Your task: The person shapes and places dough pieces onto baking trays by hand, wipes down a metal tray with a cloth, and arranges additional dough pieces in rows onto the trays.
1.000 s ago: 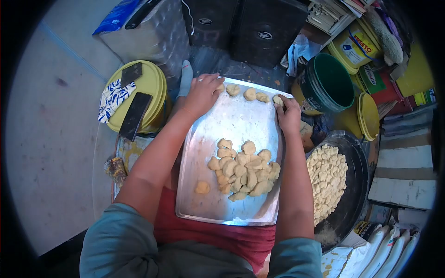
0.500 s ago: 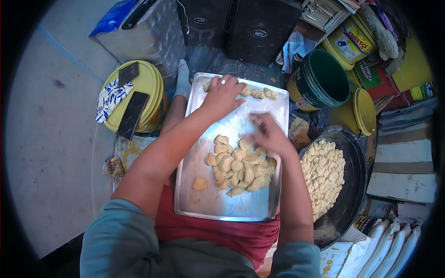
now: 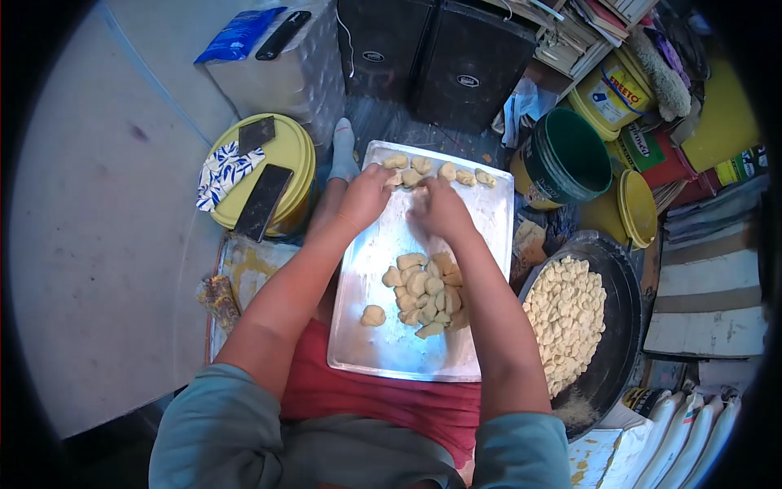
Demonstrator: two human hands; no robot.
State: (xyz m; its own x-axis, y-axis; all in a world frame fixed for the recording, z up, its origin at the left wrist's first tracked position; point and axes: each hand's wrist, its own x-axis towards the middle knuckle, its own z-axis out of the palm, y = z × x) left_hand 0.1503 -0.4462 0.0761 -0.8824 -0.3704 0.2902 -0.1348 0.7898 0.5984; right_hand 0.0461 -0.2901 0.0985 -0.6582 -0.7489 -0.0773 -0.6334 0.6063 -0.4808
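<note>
A metal baking tray [image 3: 371,346] rests across my lap, with a heap of pale dough pieces [image 3: 423,293] in its middle. One separate dough lump [image 3: 373,315] lies left of the heap. Along the tray's far edge sits a row of dough pieces [image 3: 466,178]. My left hand [image 3: 366,197] is at the far left of the tray, fingers closed on a dough piece [image 3: 394,178]. Beside it, my right hand [image 3: 444,209] curls its fingers downward around a small bit of dough; those fingers are partly blurred. My right forearm hides the heap's right side.
A black round basin [image 3: 615,326] full of small dough pieces stands at my right. Beyond it are a green bucket [image 3: 574,155] and yellow tubs [image 3: 638,208]. At left, a lidded yellow bucket [image 3: 297,175] carries a phone [image 3: 263,202] and a cloth. Black speakers [image 3: 472,61] stand ahead.
My right hand has moved from above the heap to the row at the far edge. My left hand has drawn back leftward, uncovering more pieces there. The camera view has shifted slightly.
</note>
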